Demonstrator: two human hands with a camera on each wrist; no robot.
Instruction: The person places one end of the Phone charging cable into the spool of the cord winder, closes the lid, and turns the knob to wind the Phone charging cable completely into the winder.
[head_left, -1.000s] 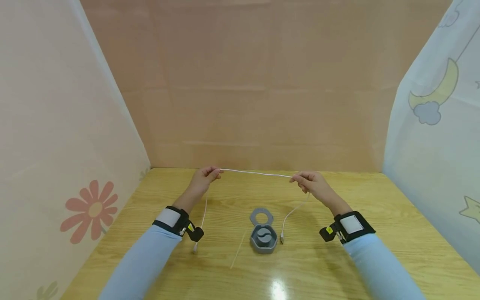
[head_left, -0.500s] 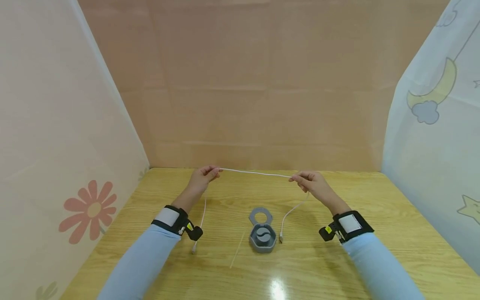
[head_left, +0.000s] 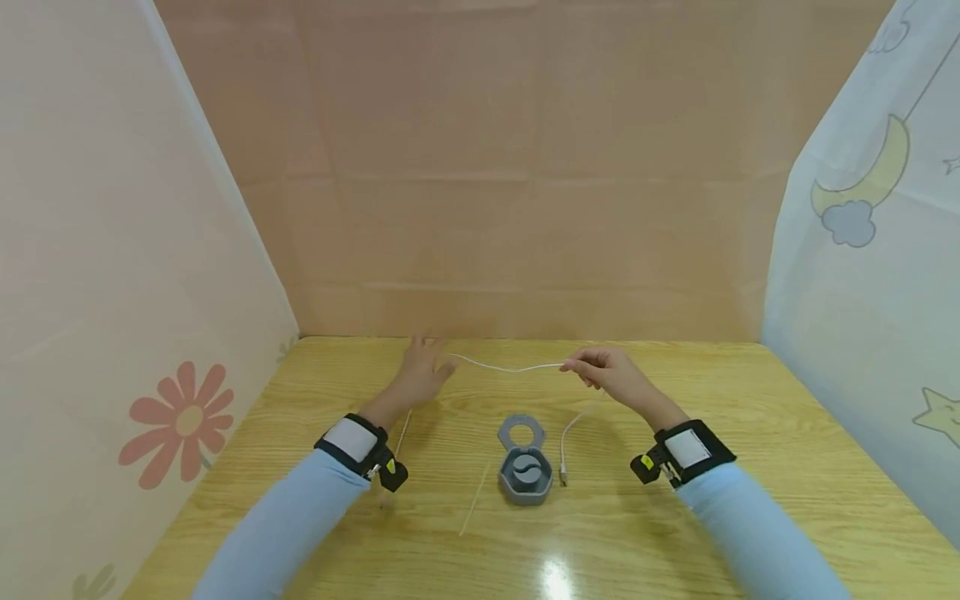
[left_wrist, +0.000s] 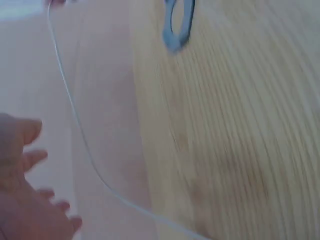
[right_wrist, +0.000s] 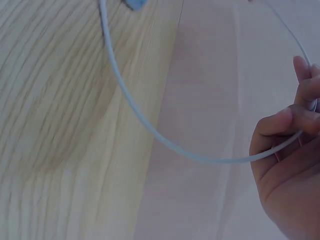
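A thin white cable (head_left: 510, 368) sags above the wooden table (head_left: 750, 500) between my two hands. My right hand (head_left: 600, 371) pinches it between thumb and forefinger, as the right wrist view shows with the cable (right_wrist: 150, 125) curving into the fingers (right_wrist: 280, 125). My left hand (head_left: 423, 375) is spread with straight fingers just beside the cable's left part and holds nothing. In the left wrist view the cable (left_wrist: 75, 120) runs free past the spread fingers (left_wrist: 25, 145). From each hand the cable hangs down to the table; its right plug (head_left: 562, 479) lies beside a grey case.
A small grey case (head_left: 527, 477) with its flat ring-shaped lid (head_left: 522, 432) open lies at the table's middle, nearer me than the hands. A thin pale strip (head_left: 475, 500) lies left of it. Pink board and patterned curtains wall in the table on three sides.
My left hand has let go of the cable and spread its fingers. The cable, taut before, now sags. My right hand has moved a little left, still pinching it.
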